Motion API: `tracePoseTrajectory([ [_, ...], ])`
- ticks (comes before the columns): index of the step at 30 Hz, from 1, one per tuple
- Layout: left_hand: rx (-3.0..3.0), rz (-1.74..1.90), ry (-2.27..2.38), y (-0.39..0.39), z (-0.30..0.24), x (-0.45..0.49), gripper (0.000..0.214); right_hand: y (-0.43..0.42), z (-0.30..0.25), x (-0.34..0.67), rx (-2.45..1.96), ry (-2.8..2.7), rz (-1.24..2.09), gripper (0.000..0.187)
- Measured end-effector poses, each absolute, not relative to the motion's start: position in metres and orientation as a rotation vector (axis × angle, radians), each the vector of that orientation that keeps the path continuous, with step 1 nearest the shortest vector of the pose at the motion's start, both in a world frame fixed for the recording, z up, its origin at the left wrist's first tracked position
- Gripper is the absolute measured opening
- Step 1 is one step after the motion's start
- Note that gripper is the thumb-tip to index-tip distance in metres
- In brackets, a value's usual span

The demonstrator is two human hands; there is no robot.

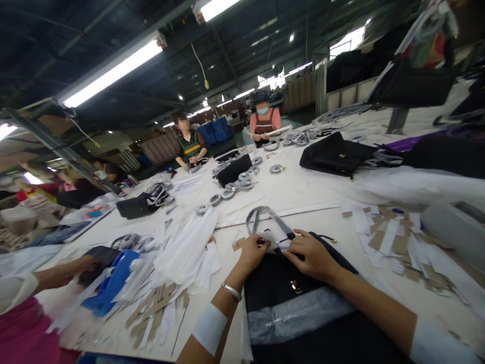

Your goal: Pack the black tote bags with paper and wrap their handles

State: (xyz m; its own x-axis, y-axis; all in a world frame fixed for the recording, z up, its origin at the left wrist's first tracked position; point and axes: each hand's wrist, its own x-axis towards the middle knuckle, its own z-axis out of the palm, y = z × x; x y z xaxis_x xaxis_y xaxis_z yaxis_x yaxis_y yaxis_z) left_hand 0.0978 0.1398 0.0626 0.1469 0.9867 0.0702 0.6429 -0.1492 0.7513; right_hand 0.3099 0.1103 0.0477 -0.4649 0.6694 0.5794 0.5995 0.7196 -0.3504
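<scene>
A black handbag [273, 283] lies before me, with a gold clasp [295, 286] and a band of clear plastic wrap [299, 311] across its front. Its handle [265, 211], wrapped in plastic, arches up beyond the top edge. My left hand [252, 253] pinches a small white wrapping piece [270, 239] beside one end of the handle. At the bag's top edge, near the other handle end, my right hand [314, 255] grips the bag between thumb and fingers; part of this grip is hidden.
Left of the bag lie white foam sheets [189, 247] and cardboard strips [157, 306]; more scraps [397, 237] lie right. A co-worker's hand [85, 265] touches a dark item beside a blue holder [111, 283]. Wrapped strap coils [231, 189] and another black bag [337, 154] sit farther back.
</scene>
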Motion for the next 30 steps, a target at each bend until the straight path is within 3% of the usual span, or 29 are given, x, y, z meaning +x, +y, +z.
tracePoseTrajectory([
  [7,1.660,0.948,1.490,0.147,0.063,0.084,0.014,0.116,0.037,0.312,-0.987,-2.149,0.115,0.037],
  [18,1.392,1.178,1.370,0.217,0.083,0.085,0.042,0.119,0.032,0.311,-1.030,-2.162,0.239,0.028],
  [26,1.361,0.707,1.594,0.231,0.037,0.097,0.027,0.122,0.027,0.311,-1.048,-2.143,0.279,0.024],
  [30,1.332,0.655,1.691,0.244,0.018,0.100,0.029,0.124,0.023,0.310,-1.057,-2.142,0.285,0.024],
])
